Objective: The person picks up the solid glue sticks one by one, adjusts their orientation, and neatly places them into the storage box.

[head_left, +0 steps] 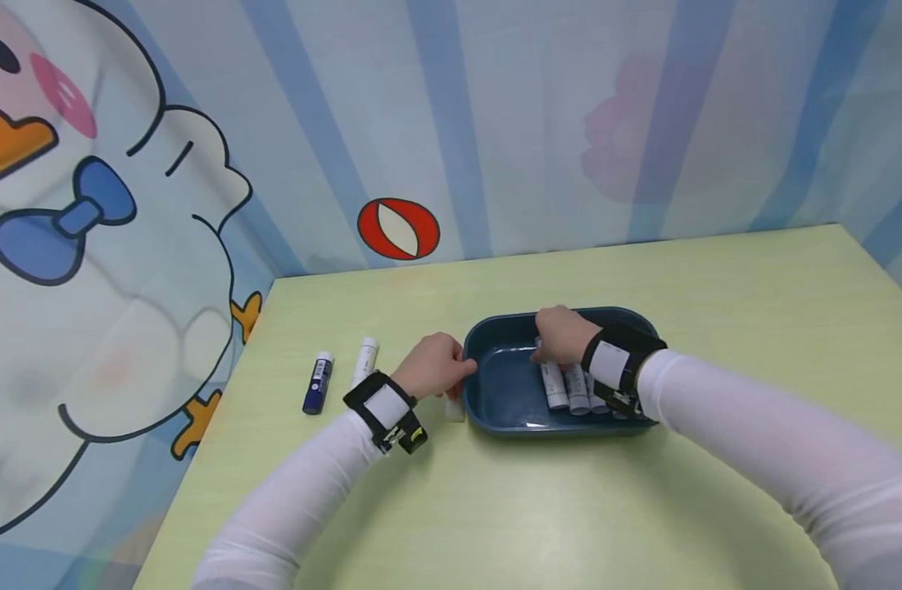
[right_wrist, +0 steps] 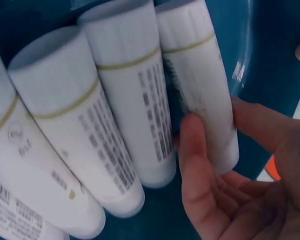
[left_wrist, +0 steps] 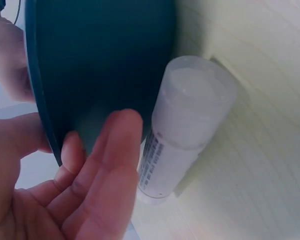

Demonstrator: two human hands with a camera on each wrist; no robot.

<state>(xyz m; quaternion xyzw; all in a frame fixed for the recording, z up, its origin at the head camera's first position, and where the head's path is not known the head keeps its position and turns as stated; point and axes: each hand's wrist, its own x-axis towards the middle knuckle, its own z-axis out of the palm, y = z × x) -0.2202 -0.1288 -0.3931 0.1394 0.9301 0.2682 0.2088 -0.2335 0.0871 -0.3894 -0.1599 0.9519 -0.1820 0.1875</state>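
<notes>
My left hand point(head_left: 432, 365) pinches the left rim of a dark blue oblong tray point(head_left: 504, 393), thumb inside and fingers against the outer wall. A white glue stick point(left_wrist: 185, 125) stands close beside those fingers in the left wrist view, outside the tray. Inside the tray, my right hand point(head_left: 564, 334) holds a white glue stick point(right_wrist: 202, 85) between thumb and fingers. It is the leftmost in a row of several white glue sticks point(right_wrist: 135, 95) lying side by side there; my right wrist partly hides this row in the head view.
On the light wood table point(head_left: 495, 516), a dark blue and white glue stick point(head_left: 319, 383) and a white glue stick point(head_left: 364, 360) lie left of my left hand. A printed cloth backdrop point(head_left: 539, 123) rises behind the table and along its left side.
</notes>
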